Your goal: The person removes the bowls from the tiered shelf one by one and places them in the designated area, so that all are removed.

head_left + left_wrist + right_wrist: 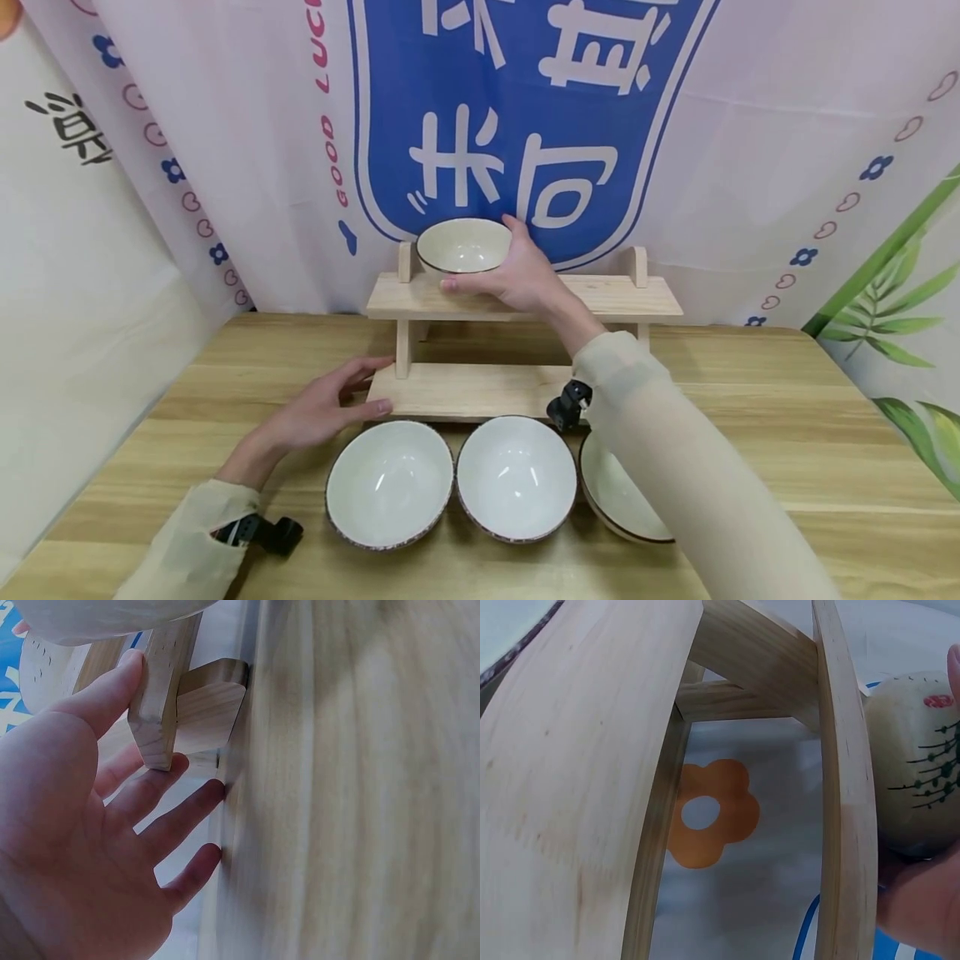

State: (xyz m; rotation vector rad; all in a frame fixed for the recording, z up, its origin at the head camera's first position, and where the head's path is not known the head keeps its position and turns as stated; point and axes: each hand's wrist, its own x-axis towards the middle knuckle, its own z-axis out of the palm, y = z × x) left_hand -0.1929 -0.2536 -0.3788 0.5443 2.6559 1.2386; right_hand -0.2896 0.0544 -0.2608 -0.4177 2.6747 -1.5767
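My right hand (525,271) grips a cream bowl (461,246) with a dark rim at the left of the upper board of a two-tier wooden shelf (615,296). In the right wrist view, dark green branch marks and a red stamp show on the outside of that bowl (922,765). My left hand (322,404) holds the left end of the lower board (154,727), thumb at the front and fingers around the end. Closer to me stand two white bowls, one on the left (390,483) and one in the middle (517,479); the right forearm partly hides a third bowl (618,492).
The shelf stands on a wood-grain table (750,417) near its back edge. Behind it hangs a pale printed curtain (285,167) with a blue panel. Upright pegs (638,267) rise at the ends of the upper board. Each wrist wears a small black camera (273,533).
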